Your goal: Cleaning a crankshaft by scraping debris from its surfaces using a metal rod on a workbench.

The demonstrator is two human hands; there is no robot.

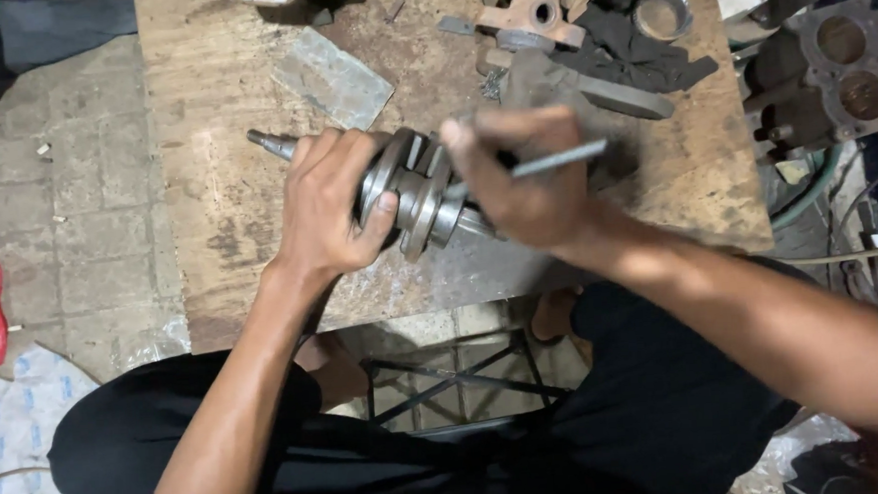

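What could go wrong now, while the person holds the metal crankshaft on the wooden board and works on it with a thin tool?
1. The right hand pushes a thin metal tool toward the crankshaft; a slip might jab the left hand, whose thumb lies on the webs.
2. The crankshaft sits close to the near edge of the wooden board, above the person's legs; it could perhaps roll off.

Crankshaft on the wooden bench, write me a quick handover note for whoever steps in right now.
Left hand: gripped around the crankshaft, pinning it on the wooden bench, threaded end pointing left.
Right hand: closed on a thin metal tool, working at the crank webs.
Nearby: metal plate, metal ring, dark rag, engine block off the right edge.
Done: shaft is out, on the bench.
Left: cannot tell how far the work has got.
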